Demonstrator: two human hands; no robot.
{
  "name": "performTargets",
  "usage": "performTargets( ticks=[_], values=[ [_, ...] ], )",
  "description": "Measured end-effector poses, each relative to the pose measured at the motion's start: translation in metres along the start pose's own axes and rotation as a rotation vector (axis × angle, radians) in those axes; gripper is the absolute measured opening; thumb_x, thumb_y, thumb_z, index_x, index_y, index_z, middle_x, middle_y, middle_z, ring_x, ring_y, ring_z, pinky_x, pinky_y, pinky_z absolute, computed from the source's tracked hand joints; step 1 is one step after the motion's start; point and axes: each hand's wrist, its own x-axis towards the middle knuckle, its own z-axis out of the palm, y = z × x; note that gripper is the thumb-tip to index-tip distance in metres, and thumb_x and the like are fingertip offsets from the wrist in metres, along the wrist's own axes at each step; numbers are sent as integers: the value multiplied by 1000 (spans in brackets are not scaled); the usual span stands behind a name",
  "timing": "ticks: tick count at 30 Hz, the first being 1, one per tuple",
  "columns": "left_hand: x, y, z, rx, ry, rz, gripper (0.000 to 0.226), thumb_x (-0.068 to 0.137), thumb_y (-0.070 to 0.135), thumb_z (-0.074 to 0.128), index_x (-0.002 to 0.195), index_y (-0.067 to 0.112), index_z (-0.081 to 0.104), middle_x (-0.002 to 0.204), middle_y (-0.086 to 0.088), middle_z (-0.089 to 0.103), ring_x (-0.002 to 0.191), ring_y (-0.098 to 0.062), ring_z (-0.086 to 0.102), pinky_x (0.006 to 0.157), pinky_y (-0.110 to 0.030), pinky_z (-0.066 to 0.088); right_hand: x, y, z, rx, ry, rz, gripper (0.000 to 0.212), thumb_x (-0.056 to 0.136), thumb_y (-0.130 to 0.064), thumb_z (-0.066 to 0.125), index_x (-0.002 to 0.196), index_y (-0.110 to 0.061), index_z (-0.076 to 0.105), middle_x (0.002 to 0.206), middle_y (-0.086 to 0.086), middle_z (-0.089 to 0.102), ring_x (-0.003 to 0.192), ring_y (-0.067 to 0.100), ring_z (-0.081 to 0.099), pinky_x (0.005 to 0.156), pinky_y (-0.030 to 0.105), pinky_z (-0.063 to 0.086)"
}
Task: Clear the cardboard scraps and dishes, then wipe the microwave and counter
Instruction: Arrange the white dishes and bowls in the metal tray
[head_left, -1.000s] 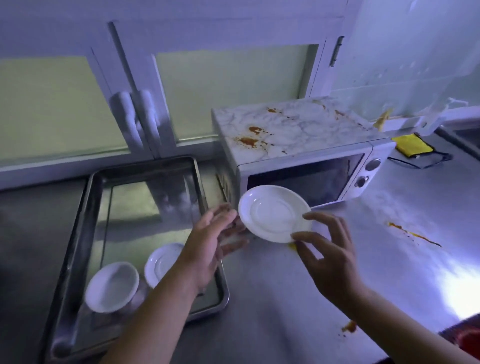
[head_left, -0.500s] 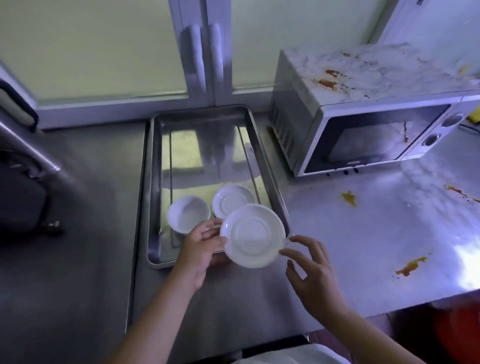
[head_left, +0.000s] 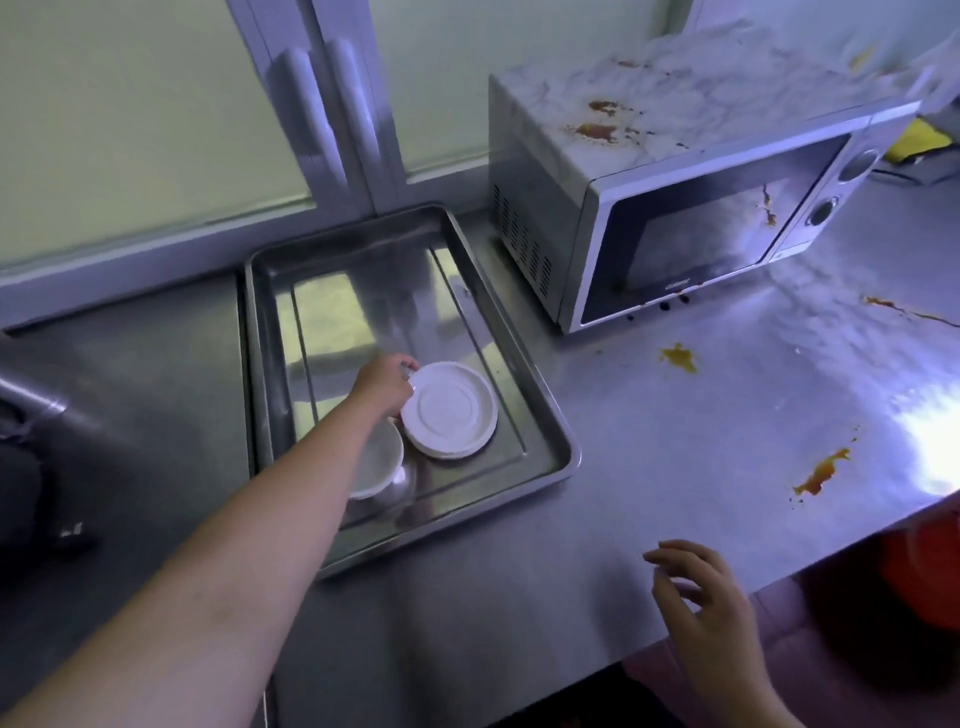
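A white saucer (head_left: 449, 410) lies on top of another saucer inside the steel tray (head_left: 524, 384) on the counter. My left hand (head_left: 384, 382) reaches into the tray and grips the saucer's left rim. A white bowl (head_left: 376, 462) sits beside the saucers, partly hidden under my left forearm. My right hand (head_left: 701, 597) hovers over the counter's front edge with its fingers spread and holds nothing. The microwave (head_left: 675, 171) stands to the right of the tray, with brown stains on its marbled top and on its door.
Orange-brown spills (head_left: 821, 475) mark the steel counter (head_left: 675, 467) in front of the microwave. A yellow cloth (head_left: 917, 137) lies behind the microwave at the far right. White cabinet doors with handles (head_left: 322, 114) rise behind the tray.
My left hand carried the saucer from above the tray's front edge down onto the other saucer in the tray. My right hand drew away from the saucer toward the counter's front edge.
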Motion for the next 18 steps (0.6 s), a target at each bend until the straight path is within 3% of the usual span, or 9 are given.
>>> performTargets(
  ticks=[2, 4, 7, 9, 18],
  values=[
    [8, 2, 7, 133, -9, 28, 47, 85, 5, 67, 131, 11, 58, 133, -17, 59, 115, -34, 59, 96, -41, 51, 2, 11, -4, 15, 20, 50, 39, 86, 8, 67, 82, -31, 73, 104, -22, 61, 83, 7, 66, 67, 12, 50],
    [8, 10, 19, 256, -63, 81, 70, 83, 26, 76, 145, 15, 46, 147, -15, 47, 133, -33, 46, 108, -40, 41, 6, 20, -7, 27, 30, 86, 39, 87, 8, 66, 82, -30, 73, 104, -20, 61, 83, 7, 66, 68, 12, 51],
    [0, 23, 42, 485, -258, 105, 108, 71, 56, 81, 156, 32, 19, 161, -11, 18, 147, -35, 17, 116, -48, 27, 14, 27, -6, 41, 6, 124, 37, 88, 6, 65, 83, -30, 73, 104, -22, 61, 84, 7, 66, 70, 15, 50],
    [-4, 27, 55, 542, -327, 53, 123, 61, 62, 84, 156, 41, 8, 164, -4, 2, 150, -36, 5, 117, -56, 24, 21, 27, -4, 57, -14, 142, 36, 90, 3, 64, 83, -31, 72, 104, -25, 61, 83, 5, 66, 71, 18, 51],
    [-10, 22, 79, 549, -306, -54, 127, 51, 65, 86, 149, 52, 5, 158, 3, -5, 147, -39, -2, 113, -60, 26, 43, 33, -3, 118, -41, 197, 35, 89, 3, 61, 84, -30, 71, 101, -20, 61, 80, 8, 67, 71, 28, 51]
  ],
)
